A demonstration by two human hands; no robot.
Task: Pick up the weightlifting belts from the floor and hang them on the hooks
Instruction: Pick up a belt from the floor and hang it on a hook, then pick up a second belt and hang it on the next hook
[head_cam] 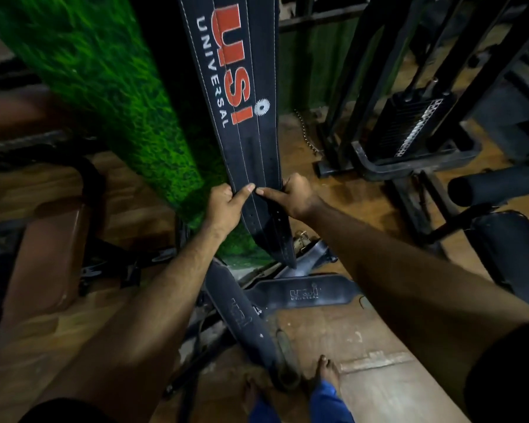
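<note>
A long black weightlifting belt point(242, 123) with red "USI" lettering hangs straight down in front of me; its top runs out of the frame, so no hook shows. My left hand point(226, 206) grips its left edge near the lower end, thumb across the front. My right hand point(293, 195) pinches the right edge at the same height. The belt's tip dangles just above the floor. Two more black belts lie on the floor below: one point(303, 291) flat with a grey logo, another point(245, 319) slanting toward my feet.
A green turf-covered wall panel point(113, 96) stands at the left. A brown padded bench point(46, 257) is on the left, a black weight-stack machine point(409, 126) at the right, with a padded roller point(495, 184). A chain point(307, 132) hangs behind the belt. My bare feet stand on the wooden floor point(364, 346).
</note>
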